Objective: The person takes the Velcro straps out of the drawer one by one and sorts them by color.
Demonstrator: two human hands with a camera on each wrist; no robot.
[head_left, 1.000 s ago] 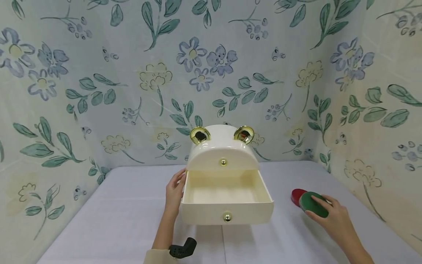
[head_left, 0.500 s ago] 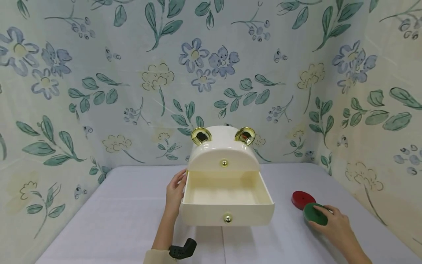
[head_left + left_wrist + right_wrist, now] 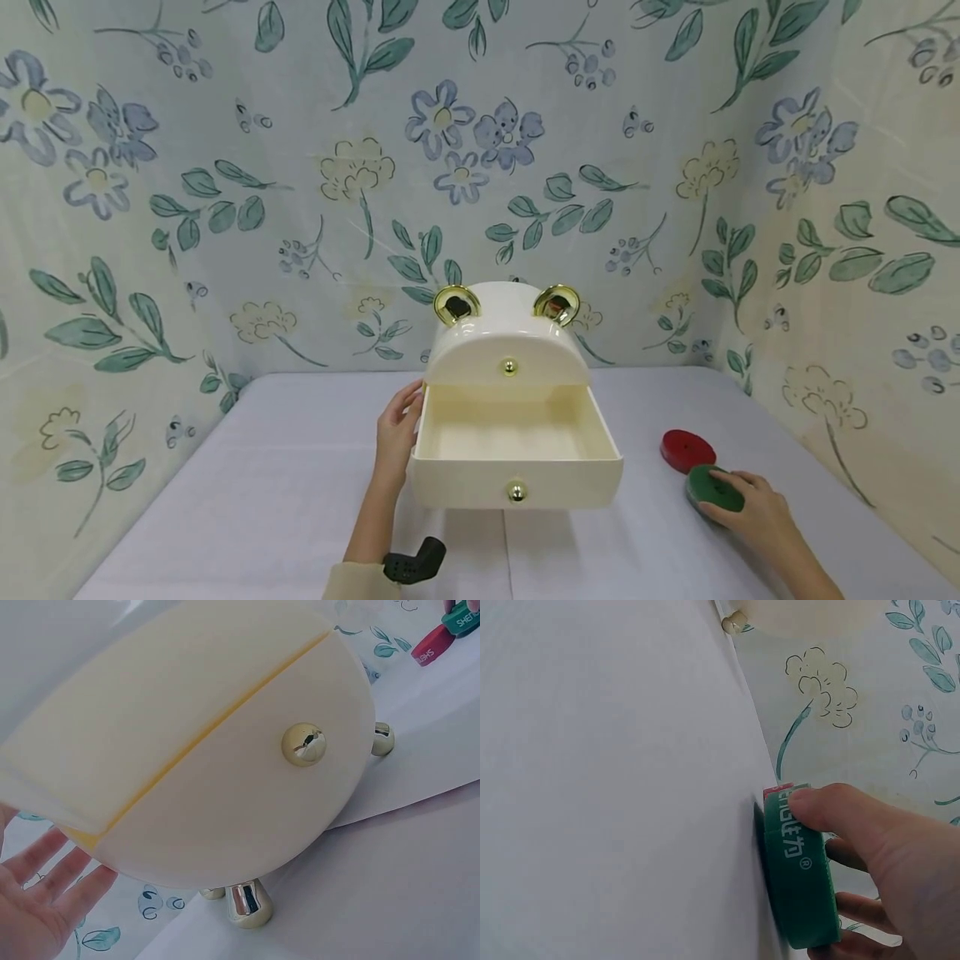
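A cream frog-like drawer cabinet (image 3: 507, 333) with gold-rimmed eyes stands mid-table, its lower drawer (image 3: 517, 483) pulled out with a bare inside. My left hand (image 3: 397, 433) rests on the cabinet's left side; the left wrist view shows its fingers (image 3: 56, 881) extended beside the cream body. On the right, my right hand (image 3: 761, 510) pinches a green roll of tape (image 3: 716, 487), thumb on its rim in the right wrist view. White lettering runs along the green rim (image 3: 799, 862). A red roll of tape (image 3: 687, 451) lies just behind the green one.
A white cloth covers the table (image 3: 255, 475), with a seam near its middle. Floral fabric (image 3: 480, 167) hangs behind and on both sides. Gold knobs (image 3: 509, 367) and gold feet (image 3: 249, 904) stick out from the cabinet. My left wrist wears a black device (image 3: 416, 562).
My right hand has brought the green roll down and toward me, off its overlap with the red roll, which now shows whole. My left hand and the cabinet stay put.
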